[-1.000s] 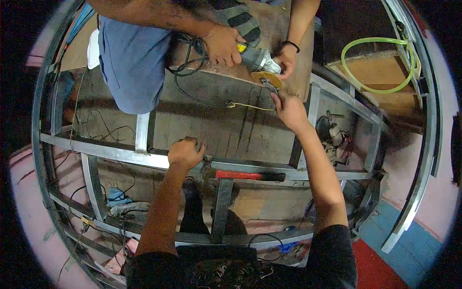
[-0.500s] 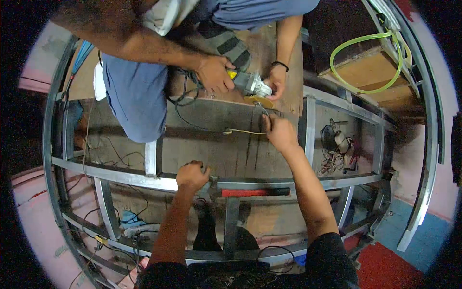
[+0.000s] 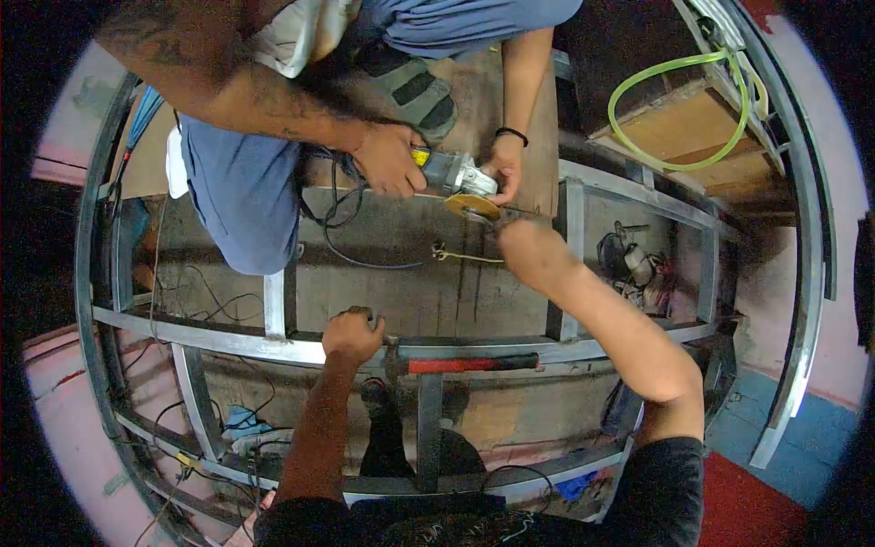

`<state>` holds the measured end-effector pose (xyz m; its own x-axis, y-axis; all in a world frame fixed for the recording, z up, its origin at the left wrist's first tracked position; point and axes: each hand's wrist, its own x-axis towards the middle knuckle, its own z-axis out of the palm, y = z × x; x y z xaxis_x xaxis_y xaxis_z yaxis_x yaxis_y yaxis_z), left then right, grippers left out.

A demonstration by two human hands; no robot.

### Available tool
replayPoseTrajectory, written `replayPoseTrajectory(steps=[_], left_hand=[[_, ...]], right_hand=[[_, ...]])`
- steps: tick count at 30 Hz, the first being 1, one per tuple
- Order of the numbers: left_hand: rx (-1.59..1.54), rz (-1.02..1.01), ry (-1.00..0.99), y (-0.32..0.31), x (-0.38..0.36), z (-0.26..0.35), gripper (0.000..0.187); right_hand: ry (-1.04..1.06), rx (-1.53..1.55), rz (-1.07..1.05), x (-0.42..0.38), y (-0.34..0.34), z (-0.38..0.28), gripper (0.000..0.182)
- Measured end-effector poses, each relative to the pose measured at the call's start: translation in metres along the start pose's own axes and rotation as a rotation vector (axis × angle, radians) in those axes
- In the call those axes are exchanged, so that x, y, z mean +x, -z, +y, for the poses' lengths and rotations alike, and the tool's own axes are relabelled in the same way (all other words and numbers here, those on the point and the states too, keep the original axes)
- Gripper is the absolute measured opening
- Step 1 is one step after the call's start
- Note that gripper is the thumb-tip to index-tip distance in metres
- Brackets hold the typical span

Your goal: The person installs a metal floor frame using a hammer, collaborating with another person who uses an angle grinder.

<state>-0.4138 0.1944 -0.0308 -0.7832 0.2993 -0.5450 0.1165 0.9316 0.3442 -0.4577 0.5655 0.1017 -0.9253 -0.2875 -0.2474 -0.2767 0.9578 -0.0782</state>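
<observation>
My right hand (image 3: 536,253), blurred by motion, is closed at the underside of a yellow disc (image 3: 473,205) on an angle grinder (image 3: 444,173). It grips a small tool mostly hidden by my fingers, and a yellow string (image 3: 469,258) runs from it to the left. Facing me, another person steadies the grinder, their one hand (image 3: 392,162) on its body and their other hand (image 3: 507,170) at its head. My left hand (image 3: 354,335) is curled over the rail of the metal frame (image 3: 301,349). Beside it, a hammer with a red-and-black handle (image 3: 474,364) lies along the rail.
The other person squats on a wooden board (image 3: 533,109), a sandalled foot (image 3: 415,91) on it. The grinder's black cord (image 3: 342,251) hangs below. A green hose (image 3: 679,166) loops at the right, above another power tool (image 3: 638,260). Cables and a blue cloth (image 3: 244,419) lie lower left.
My right elbow has swung outward to the right, and the hand has turned at the disc. The disc's face shows more. My left hand stays on the rail, while the view has shifted slightly.
</observation>
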Motion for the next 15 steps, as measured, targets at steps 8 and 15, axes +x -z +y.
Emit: replayPoseTrajectory(steps=[8,15], left_hand=[[0.041,0.005,0.01,0.001,0.003,-0.002,0.051],[0.029,0.004,0.03,0.003,-0.001,0.004,0.052]], right_hand=[[-0.238,0.295,0.035,-0.008,-0.024,-0.015,0.02],[-0.266,0.415,0.221,0.012,-0.106,-0.009,0.023]])
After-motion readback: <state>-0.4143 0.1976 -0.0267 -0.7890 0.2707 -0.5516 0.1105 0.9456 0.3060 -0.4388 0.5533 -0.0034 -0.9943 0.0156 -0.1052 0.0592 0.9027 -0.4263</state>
